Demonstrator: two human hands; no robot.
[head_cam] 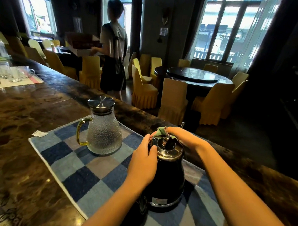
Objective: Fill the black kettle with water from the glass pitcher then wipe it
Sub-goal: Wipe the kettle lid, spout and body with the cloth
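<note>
Head: kettle [168, 177] against left hand [142, 162]

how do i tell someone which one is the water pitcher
On the dark marble counter lies a blue checkered mat. At its far left stands the dimpled clear glass pitcher, with a yellow handle, unlike the black kettle nearby.

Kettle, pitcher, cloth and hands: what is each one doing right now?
black kettle: upright on the checked mat, lid shut.
glass pitcher: upright on the mat, lid on.
green cloth: bunched against the kettle's top.
left hand: grips the kettle's side.
right hand: holds the cloth.
</note>
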